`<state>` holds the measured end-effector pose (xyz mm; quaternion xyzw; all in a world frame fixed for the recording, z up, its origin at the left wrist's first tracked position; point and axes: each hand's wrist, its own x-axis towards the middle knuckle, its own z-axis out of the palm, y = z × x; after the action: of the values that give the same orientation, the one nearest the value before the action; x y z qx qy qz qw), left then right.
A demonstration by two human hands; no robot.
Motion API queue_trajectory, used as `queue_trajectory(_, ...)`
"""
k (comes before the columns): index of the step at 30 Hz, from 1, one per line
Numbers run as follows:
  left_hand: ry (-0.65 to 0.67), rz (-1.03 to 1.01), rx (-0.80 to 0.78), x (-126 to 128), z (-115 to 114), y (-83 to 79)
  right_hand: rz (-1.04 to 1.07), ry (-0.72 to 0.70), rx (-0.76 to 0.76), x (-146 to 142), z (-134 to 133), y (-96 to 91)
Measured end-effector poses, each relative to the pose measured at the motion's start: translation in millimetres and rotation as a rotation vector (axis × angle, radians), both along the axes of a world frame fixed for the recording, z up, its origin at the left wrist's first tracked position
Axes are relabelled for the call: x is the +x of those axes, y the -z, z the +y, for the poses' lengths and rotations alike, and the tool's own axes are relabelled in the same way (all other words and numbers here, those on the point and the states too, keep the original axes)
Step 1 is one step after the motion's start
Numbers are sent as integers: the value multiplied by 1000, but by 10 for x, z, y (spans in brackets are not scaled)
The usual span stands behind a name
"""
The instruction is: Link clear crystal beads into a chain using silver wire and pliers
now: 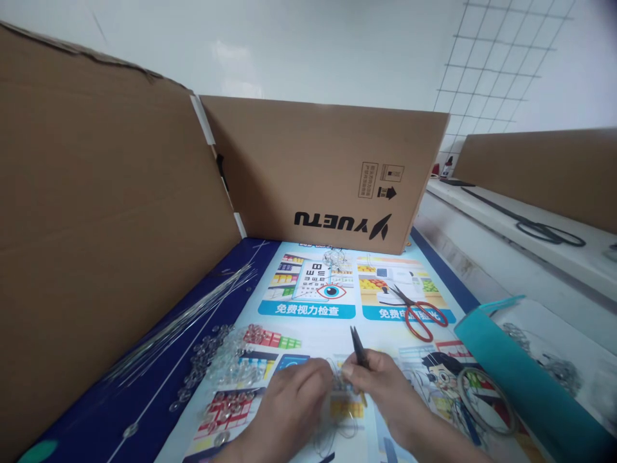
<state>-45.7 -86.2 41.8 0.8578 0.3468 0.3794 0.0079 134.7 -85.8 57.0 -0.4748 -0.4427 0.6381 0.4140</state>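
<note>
Both my hands meet low in the middle of the picture over a printed poster mat (308, 321). My right hand (380, 386) is closed round slim dark pliers (358, 347), whose tips point up and away. My left hand (294, 402) has its fingers curled and pinched against the right hand's fingertips, holding something small that I cannot make out. Thin wire loops lie under and in front of the hands. A heap of clear glass beads (226, 360) lies just left of my left hand.
Red-handled scissors (419, 315) lie to the upper right. A bundle of thin clear rods (183, 321) runs along the left. Cardboard walls (328, 173) stand at left and back. A teal folder (520, 379) and a wire ring (486, 399) lie at the right.
</note>
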Motion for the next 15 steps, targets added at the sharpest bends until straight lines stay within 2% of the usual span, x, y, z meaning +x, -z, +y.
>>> queue_trajectory(4, -74, 76, -284, -45, 56, -48, -299, -23, 197, 147, 95, -160)
queue_trajectory(7, -114, 127, -331, -14, 42, -30, -374, -158, 268, 140, 104, -213)
queue_trajectory(10, -131, 153, -363, 33, 9, 28, -450, -243, 336, 71, 91, -162)
queue_trajectory(15, -124, 60, -433, 71, 2, 94, -558, -278, 387, 19, 99, -20)
